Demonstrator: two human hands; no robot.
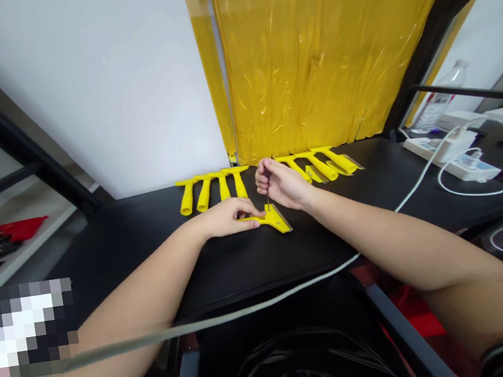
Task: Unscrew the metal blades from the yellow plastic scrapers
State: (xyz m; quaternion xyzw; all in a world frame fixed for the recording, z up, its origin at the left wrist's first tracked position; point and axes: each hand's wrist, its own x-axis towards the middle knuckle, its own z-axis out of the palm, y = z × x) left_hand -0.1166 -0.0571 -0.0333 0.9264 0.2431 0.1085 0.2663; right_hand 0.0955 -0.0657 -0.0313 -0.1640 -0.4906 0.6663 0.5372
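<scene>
in the head view, the only feed i have, i see the left hand (231, 216) grasping the handle of a yellow scraper (277, 220), which lies low over the black table (144, 225), its bladed head pointing away from that hand. the right hand (281, 184) is curled around a thin rod (268, 200) that runs down to the scraper's head; i can't make out the rod's top inside the fist. beyond the left hand i count four yellow handles (205, 193) in a row by the white panel (123, 75). past the right wrist, more scrapers (322, 165) with blades lie near the yellow curtain (307, 49). to my right is a power strip (458, 162).
</scene>
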